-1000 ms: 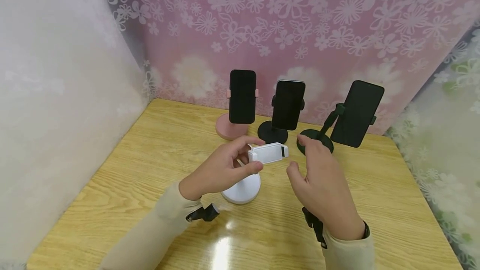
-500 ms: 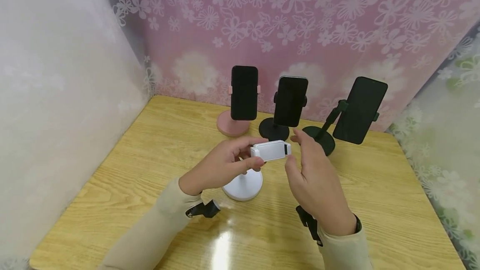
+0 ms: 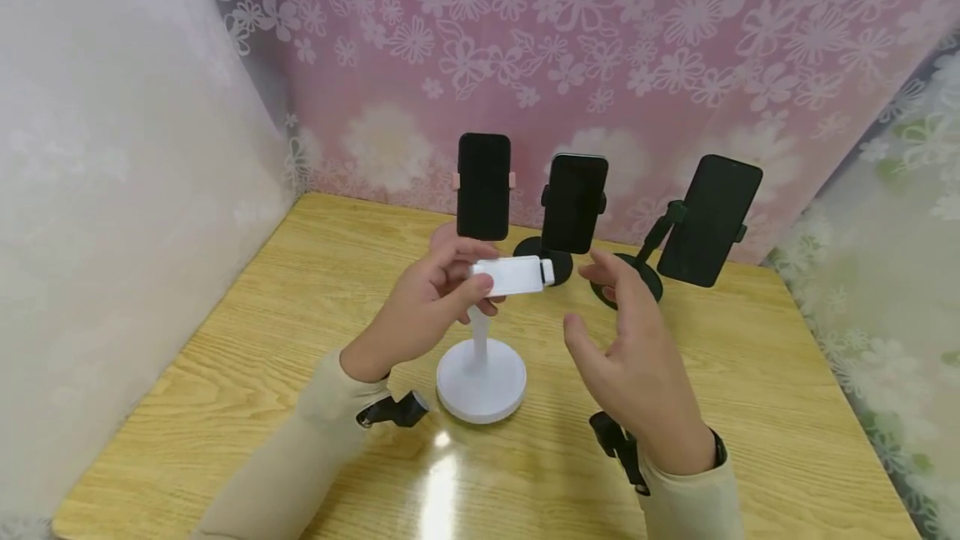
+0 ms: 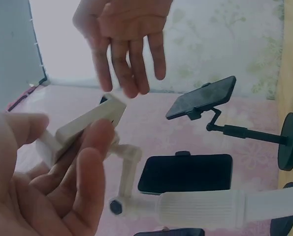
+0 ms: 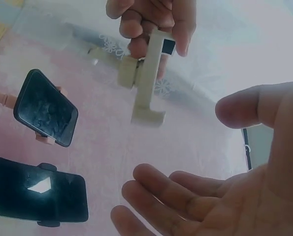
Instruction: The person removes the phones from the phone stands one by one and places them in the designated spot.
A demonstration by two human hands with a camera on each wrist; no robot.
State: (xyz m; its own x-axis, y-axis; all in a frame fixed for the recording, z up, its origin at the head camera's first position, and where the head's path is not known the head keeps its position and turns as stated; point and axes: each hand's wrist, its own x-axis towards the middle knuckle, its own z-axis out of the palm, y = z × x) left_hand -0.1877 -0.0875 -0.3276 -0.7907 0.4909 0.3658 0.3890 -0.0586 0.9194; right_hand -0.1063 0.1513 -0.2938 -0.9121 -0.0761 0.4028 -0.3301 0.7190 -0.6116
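The white holder was in the air above the table, at the top of the white stand. The left hand gripped this holder at its left end, with the thumb on the front side and the other fingers behind. Below the hand one could see the neck of the stand, and its round base rested flat on the wooden table. The right hand was near the other end of the holder, but apart from it; its fingers were loosely stretched and the thumb stood away from them.

Farther back, three dark phones were in a row. The left phone was upright in a pink stand, the middle phone leaned slightly in a black stand, and the right phone was more tilted in a dark stand. Behind them was a pink backdrop with white flowers.
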